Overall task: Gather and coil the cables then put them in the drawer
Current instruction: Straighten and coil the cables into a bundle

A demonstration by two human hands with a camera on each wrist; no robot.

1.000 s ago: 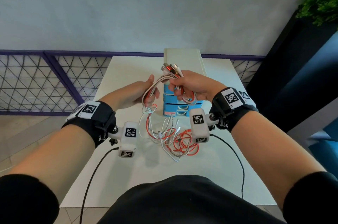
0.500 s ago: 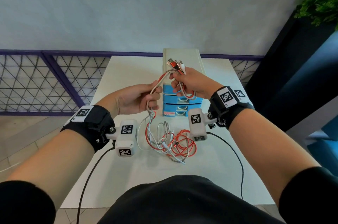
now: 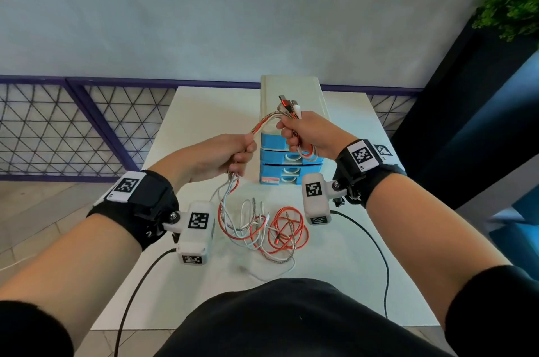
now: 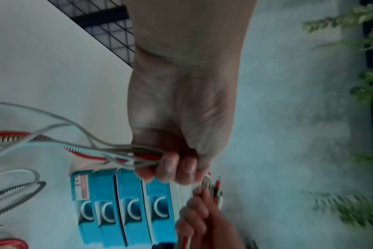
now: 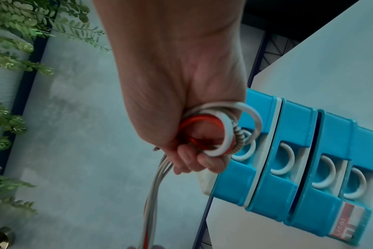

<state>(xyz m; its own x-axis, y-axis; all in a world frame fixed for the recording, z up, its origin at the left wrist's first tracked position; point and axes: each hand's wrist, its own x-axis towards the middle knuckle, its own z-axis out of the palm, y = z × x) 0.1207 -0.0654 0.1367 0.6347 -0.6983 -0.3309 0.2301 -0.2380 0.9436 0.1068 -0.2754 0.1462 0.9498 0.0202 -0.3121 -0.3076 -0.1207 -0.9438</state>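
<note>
I am closing my left hand (image 3: pixel 217 157) round the cables (image 3: pixel 256 222) and feeding slack; I judge an even, loose pull keeps the tail on the table (image 3: pixel 344 263) from snagging. That tail is lying tangled: smooth white cord, glossy red cord, ribbed metal-braided cord. My right hand (image 3: pixel 306 135) is gripping the first small loops, plugs sticking up, just in front of the blue plastic drawers (image 3: pixel 291 157), which look closed.

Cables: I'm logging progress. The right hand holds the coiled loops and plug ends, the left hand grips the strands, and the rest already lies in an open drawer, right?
Not in a drawer. The head view shows the rest of the cables loose on the table; the drawers look shut.
</note>
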